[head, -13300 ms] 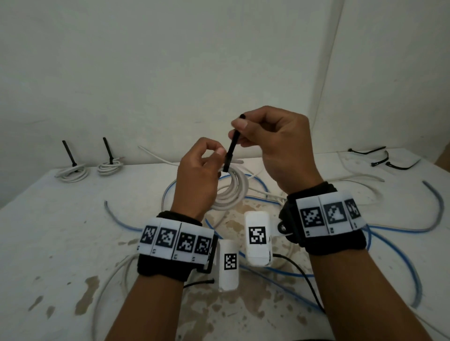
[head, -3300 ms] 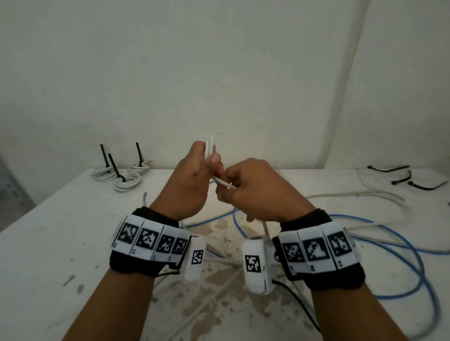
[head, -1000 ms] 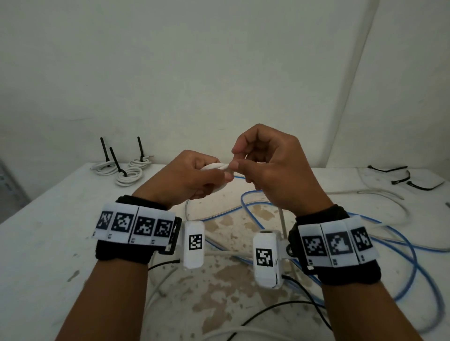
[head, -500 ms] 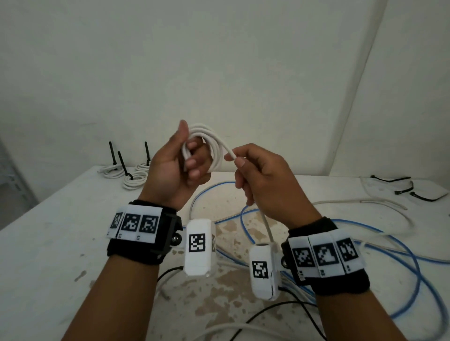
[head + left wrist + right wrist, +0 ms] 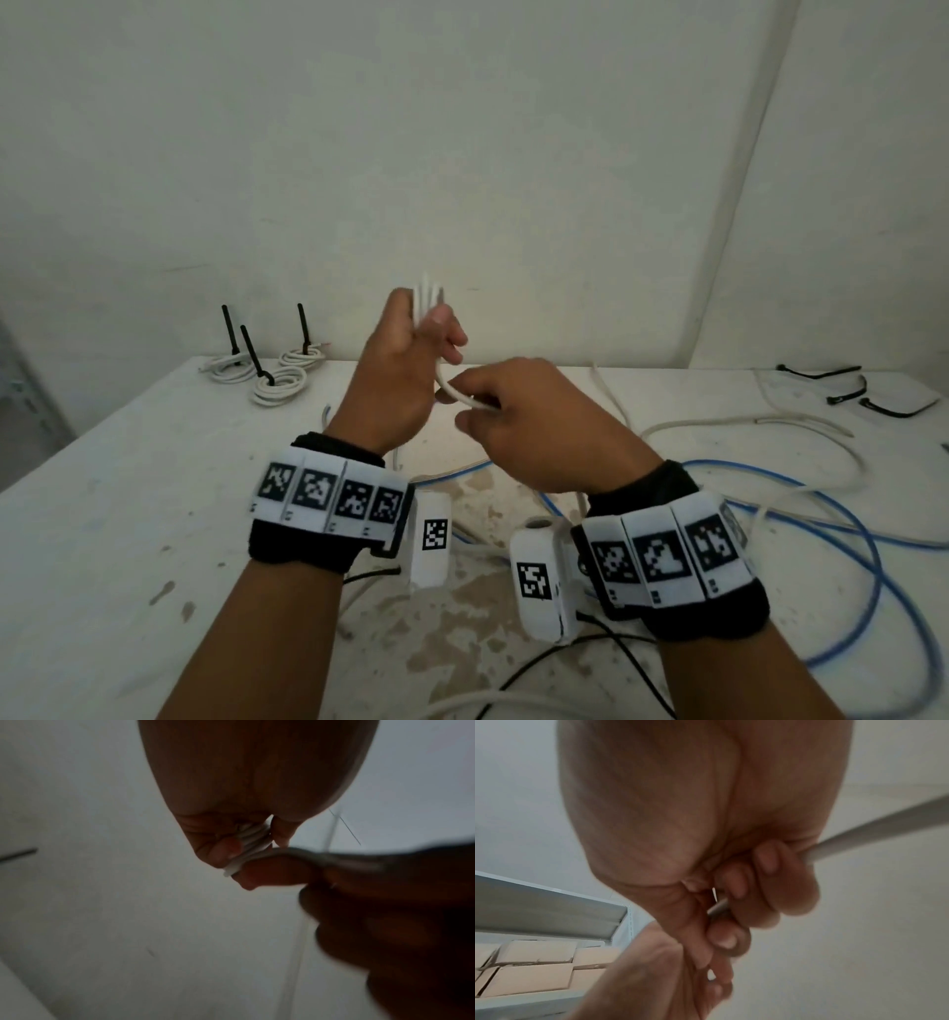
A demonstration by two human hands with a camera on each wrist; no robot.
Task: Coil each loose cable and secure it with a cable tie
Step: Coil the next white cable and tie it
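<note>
My left hand (image 5: pixel 411 354) is raised above the table and grips several loops of a white cable (image 5: pixel 429 300); in the left wrist view the white loops (image 5: pixel 250 841) sit pinched between thumb and fingers. Just right of it and lower, my right hand (image 5: pixel 493 406) grips the running part of the same white cable (image 5: pixel 462 398), its fingers curled round the strand (image 5: pixel 859 841). The rest of that cable trails down to the table behind my right hand. Three tied white coils (image 5: pixel 277 390) with upright black ties lie at the far left of the table.
Loose blue cable (image 5: pixel 847 524) loops over the table's right side, with more white cable (image 5: pixel 744 426) beyond it. Black cable ties (image 5: pixel 842 395) lie at the far right corner. The white table (image 5: pixel 128 514) has worn patches. A shelf with cardboard boxes (image 5: pixel 539 973) stands at the left.
My left hand has turned so the coil stands edge-on. My right hand has dropped lower and drawn the strand toward the coil's underside. The camera tilted slightly.
</note>
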